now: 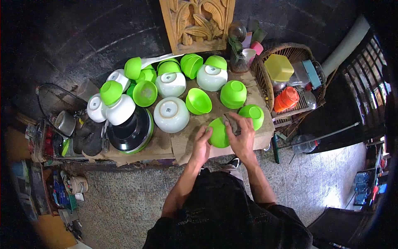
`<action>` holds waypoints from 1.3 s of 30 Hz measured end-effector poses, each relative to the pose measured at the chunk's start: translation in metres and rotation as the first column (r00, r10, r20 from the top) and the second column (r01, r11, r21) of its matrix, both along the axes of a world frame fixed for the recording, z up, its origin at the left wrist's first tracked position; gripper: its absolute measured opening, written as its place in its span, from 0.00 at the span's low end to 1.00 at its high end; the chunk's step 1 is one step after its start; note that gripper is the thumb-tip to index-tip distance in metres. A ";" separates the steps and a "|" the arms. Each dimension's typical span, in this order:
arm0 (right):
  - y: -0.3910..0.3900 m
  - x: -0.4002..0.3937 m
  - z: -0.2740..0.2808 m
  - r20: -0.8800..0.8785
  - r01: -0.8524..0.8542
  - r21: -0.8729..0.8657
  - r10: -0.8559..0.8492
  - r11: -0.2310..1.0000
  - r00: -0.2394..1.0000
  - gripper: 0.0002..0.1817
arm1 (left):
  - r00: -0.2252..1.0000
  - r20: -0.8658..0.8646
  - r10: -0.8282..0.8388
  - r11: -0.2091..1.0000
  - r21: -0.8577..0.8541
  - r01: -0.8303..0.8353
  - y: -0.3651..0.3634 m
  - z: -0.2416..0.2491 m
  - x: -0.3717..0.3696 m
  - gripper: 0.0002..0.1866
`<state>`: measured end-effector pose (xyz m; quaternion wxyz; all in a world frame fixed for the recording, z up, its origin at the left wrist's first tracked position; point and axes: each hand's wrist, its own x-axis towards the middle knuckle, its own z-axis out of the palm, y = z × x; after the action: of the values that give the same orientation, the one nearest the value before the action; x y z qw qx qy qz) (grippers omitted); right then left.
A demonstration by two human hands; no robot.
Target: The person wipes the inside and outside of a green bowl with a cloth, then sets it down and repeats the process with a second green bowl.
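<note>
My left hand (200,146) grips the left edge of a bright green bowl (218,135), held just over the front of the cardboard-covered table. Against the bowl's right side, my right hand (243,141) is closed on a greyish cloth (233,123). Part of the cloth is hidden under the fingers. Right behind that hand, a green bowl (253,114) rests upside down. Farther back are an upturned stack of green bowls (233,92) and a green bowl (198,101) tipped on its side. An upturned white bowl (171,113) stands to the left of them.
More green and white bowls (171,84) are piled at the back left, near a black-topped round container (131,132). A wicker basket (262,79) with plastic containers stands right. Behind are utensils in a holder (238,62) and a carved wooden panel (199,25). Cardboard (182,145) covers the table.
</note>
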<state>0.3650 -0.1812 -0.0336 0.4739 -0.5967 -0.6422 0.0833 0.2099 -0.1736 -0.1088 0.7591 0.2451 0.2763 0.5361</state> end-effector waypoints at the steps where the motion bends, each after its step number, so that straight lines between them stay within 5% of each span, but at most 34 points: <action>1: -0.002 -0.001 0.004 0.010 -0.007 -0.047 0.007 0.999 1.000 0.18 | 1.000 -0.001 0.000 1.000 -0.002 0.000 0.000 0.002 0.001 0.08; 3: -0.006 0.000 0.010 0.078 -0.048 -0.019 0.049 0.999 0.996 0.19 | 0.961 -0.271 0.049 0.986 0.164 -0.005 -0.002 0.010 0.006 0.08; 8: -0.016 -0.012 0.017 0.234 -0.131 0.050 0.115 0.990 0.965 0.23 | 0.913 -0.363 0.185 0.956 0.281 -0.082 -0.004 0.014 0.017 0.08; 12: -0.022 -0.022 0.008 0.328 -0.277 0.103 0.230 0.955 0.916 0.26 | 0.970 -0.104 0.220 0.976 0.025 -0.218 0.002 0.021 0.019 0.11; 14: -0.029 -0.024 -0.002 0.351 -0.340 0.103 0.285 0.935 0.892 0.26 | 0.956 0.225 0.187 0.960 -0.248 -0.129 0.009 0.016 0.011 0.14; 15: -0.031 -0.024 -0.010 0.342 -0.352 0.103 0.299 0.930 0.891 0.25 | 0.935 0.344 0.079 0.985 -0.170 -0.020 0.009 0.016 0.004 0.18; 20: -0.042 -0.008 -0.027 0.334 -0.351 0.179 0.279 0.919 0.901 0.24 | 0.905 0.405 0.132 0.959 -0.284 -0.013 0.009 0.021 -0.011 0.22; 22: -0.041 -0.002 -0.031 0.345 -0.333 0.202 0.251 0.921 0.904 0.23 | 0.830 0.551 0.089 0.965 -0.252 0.064 0.011 0.011 -0.015 0.22; 32: -0.014 0.006 -0.008 -0.115 -0.027 0.160 0.046 0.987 0.992 0.16 | 0.861 0.507 0.054 0.966 -0.245 0.084 0.011 0.023 -0.007 0.24; 39: -0.009 -0.002 0.001 0.015 -0.071 0.179 0.070 0.981 0.997 0.21 | 0.956 0.289 0.050 0.988 -0.157 -0.004 0.000 0.000 0.008 0.24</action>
<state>0.3630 -0.1905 -0.0324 0.5196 -0.5289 -0.6699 0.0393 0.2183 -0.1736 -0.1091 0.8007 0.0999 0.2052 0.5538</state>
